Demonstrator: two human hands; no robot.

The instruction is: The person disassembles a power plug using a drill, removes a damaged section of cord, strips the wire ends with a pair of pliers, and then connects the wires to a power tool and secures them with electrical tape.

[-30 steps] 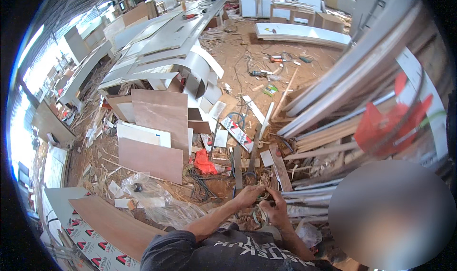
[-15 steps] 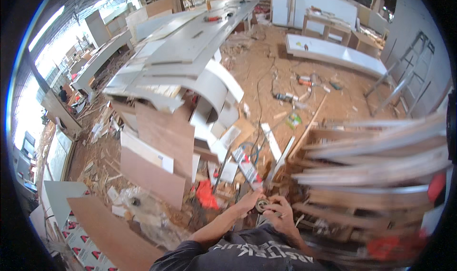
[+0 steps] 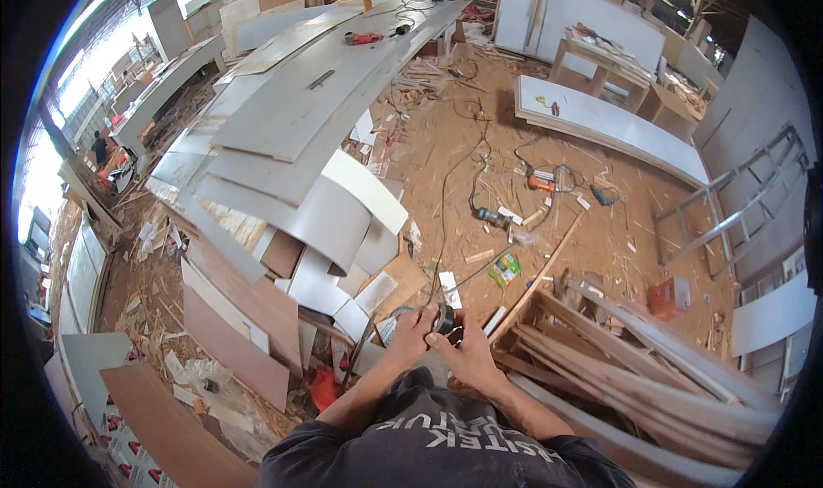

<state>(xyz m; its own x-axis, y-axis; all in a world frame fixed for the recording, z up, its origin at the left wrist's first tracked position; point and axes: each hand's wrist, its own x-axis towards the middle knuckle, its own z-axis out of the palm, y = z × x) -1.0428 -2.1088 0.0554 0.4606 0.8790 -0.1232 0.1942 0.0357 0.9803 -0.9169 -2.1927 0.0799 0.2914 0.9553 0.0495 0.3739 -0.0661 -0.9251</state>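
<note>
Both of my hands come together low in the middle, in front of my dark shirt. Between them is a small dark ring-shaped roll (image 3: pixel 443 318) that looks like a roll of tape. My left hand (image 3: pixel 413 337) grips its near left side with bent fingers. My right hand (image 3: pixel 466 347) closes on its right side, the thumb pressed against it. The fingertips partly cover the roll, so its inner part is hard to make out. Just beyond my hands lies a white strip (image 3: pixel 449 290) on the littered floor.
Stacked grey panels (image 3: pixel 283 102) cover a long bench on the left. Wooden frames (image 3: pixel 617 359) lean close on my right. Power tools, an orange one (image 3: pixel 540 183) and a blue one (image 3: pixel 491 217), lie with cables on the floor. A metal ladder (image 3: pixel 729 201) stands at right.
My view has swung and steadied, bringing the wooden frames at right into sharper focus. The roll has turned in my hands, which now hold it more upright and slightly further left in the picture.
</note>
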